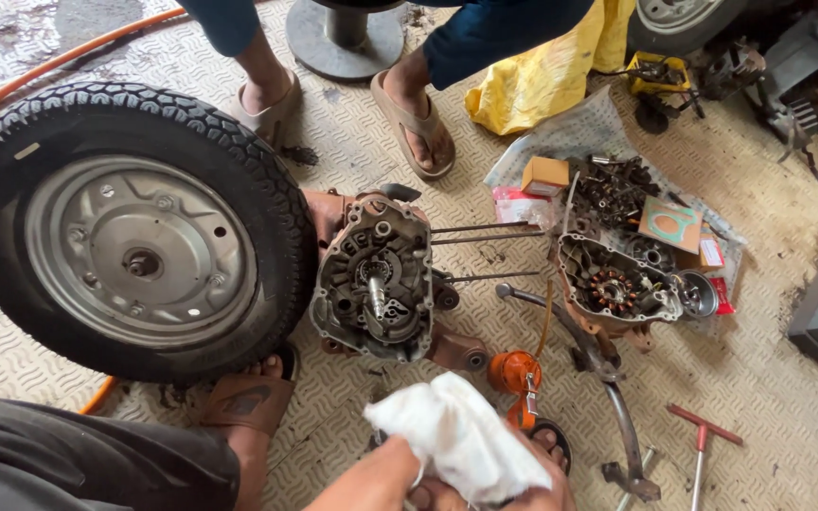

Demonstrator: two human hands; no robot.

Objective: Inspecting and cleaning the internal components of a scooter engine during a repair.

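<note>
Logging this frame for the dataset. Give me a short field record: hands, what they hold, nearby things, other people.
hands: both hands meet at the bottom edge, wiping on a crumpled white cloth; which hand has the grip is unclear
in front: open grey metal engine case with long studs
left: black rubber tyre on a grey wheel
right: second engine half with copper coils
floor: orange oil can
other person: sandalled feet at top

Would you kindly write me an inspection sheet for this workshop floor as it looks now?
Surface: patterned metal floor, dirty.
Job's things: white cloth bunched in both hands; open engine case lies beside the wheel.
Clutter: second engine half, small boxes, T-handle tool, orange oil can.
Grippers: left hand and right hand, each with a grip on the cloth.
Cables: orange hose.
Surroundings: another person's sandalled feet, yellow bag.
</note>
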